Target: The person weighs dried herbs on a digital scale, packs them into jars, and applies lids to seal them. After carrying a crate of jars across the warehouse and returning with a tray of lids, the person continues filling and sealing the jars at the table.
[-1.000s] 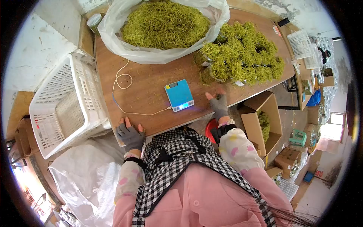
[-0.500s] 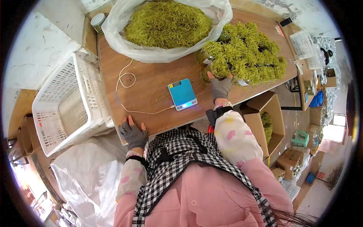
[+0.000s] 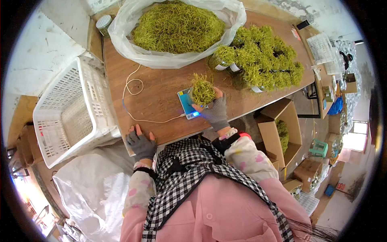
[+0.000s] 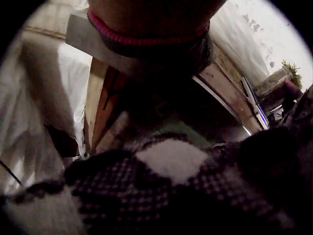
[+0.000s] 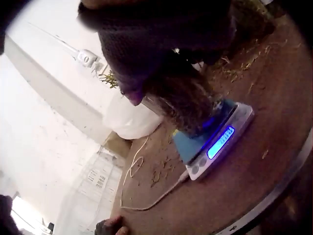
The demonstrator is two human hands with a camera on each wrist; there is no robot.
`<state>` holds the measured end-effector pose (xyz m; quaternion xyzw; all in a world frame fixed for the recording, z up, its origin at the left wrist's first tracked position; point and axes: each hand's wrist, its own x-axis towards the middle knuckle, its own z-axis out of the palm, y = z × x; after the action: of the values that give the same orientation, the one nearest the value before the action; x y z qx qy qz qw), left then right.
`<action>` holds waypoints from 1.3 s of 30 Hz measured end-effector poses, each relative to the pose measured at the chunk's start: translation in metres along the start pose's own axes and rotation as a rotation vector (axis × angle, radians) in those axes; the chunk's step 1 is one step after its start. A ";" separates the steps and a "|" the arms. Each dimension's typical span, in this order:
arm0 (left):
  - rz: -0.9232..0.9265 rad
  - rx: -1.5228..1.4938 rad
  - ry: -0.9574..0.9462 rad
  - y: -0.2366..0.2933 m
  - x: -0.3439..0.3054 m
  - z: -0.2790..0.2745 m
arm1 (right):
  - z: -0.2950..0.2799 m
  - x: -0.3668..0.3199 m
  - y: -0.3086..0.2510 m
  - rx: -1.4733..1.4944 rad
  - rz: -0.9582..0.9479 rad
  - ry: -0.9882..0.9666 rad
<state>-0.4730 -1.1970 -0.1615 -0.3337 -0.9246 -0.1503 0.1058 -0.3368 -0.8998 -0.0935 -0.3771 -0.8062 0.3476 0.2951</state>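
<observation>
A person in a pink top and checked apron stands at a brown wooden table [image 3: 157, 94]. The right hand [image 3: 217, 113], in a grey fingerless knit glove, has its fingers curled round a clear jar [image 3: 202, 90] stuffed with wiry yellow-green strands. The jar is right over the flat blue plate of a small scale [image 3: 184, 105] with a lit display; whether it rests on the plate cannot be told. The left hand [image 3: 140, 144], gloved alike, lies flat with straight fingers on the table's near edge, holding nothing. A thin white cable [image 3: 133, 86] loops from the scale. Behind are a crinkled plastic bag [image 3: 161, 61] of the same strands, a heap of filled jars [image 3: 262, 60] and a white slatted basket [image 3: 68, 113].
</observation>
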 end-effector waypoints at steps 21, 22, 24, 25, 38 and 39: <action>-0.058 -0.223 -0.048 0.002 0.008 -0.016 | -0.060 -0.044 0.053 -0.348 0.391 -0.607; 0.022 -0.223 -0.091 0.011 0.016 -0.023 | -0.060 -0.041 0.040 -0.373 0.380 -0.606; 0.101 -0.219 -0.133 0.028 0.032 -0.029 | -0.054 -0.039 0.035 -0.393 0.368 -0.605; 0.179 -0.234 -0.192 0.037 0.039 -0.029 | -0.050 -0.038 0.040 -0.389 0.329 -0.597; 0.230 -0.248 -0.388 0.131 0.083 0.001 | -0.029 0.002 0.063 -0.467 0.022 -0.699; 0.226 -0.242 -0.388 0.133 0.082 0.007 | -0.029 0.006 0.065 -0.462 0.019 -0.702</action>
<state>-0.4492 -1.0498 -0.1159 -0.4680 -0.8595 -0.1804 -0.0982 -0.2926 -0.8543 -0.1264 -0.2996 -0.9110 0.2677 -0.0929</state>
